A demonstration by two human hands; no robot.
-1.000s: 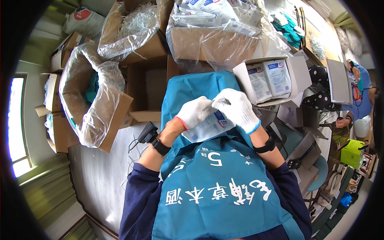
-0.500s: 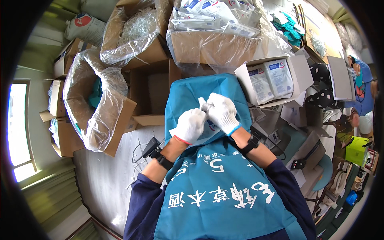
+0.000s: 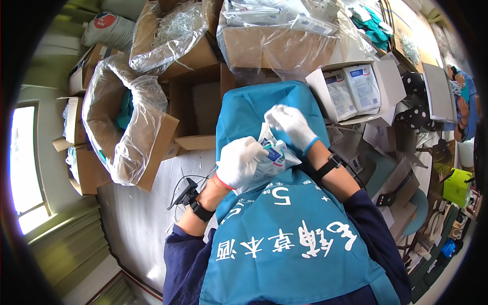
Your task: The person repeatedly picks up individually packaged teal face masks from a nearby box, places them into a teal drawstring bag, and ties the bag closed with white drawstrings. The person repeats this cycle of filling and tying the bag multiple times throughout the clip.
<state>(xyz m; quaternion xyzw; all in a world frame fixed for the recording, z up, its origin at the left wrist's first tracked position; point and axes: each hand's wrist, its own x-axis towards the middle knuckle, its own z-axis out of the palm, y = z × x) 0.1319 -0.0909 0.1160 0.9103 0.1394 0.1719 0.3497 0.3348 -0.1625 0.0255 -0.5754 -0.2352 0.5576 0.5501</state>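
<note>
My left hand [image 3: 239, 161], in a white glove, grips the lower left side of a white flat packet with blue and green print [image 3: 272, 153] over my lap. My right hand [image 3: 291, 124], also gloved in white, pinches the packet's top edge. Both hands hold the packet above the blue apron [image 3: 284, 229] that covers my knees. Black bands sit on both wrists.
An open white carton with flat white packets [image 3: 353, 89] stands to the right. Cardboard boxes lined with clear plastic [image 3: 124, 129] stand left and ahead [image 3: 277, 40]. An empty open cardboard box [image 3: 195, 104] is just in front. A pale floor [image 3: 137, 223] lies at the left.
My hands have shifted slightly right and down with the packet. The right hand has risen to the packet's top edge while the left hand holds lower down.
</note>
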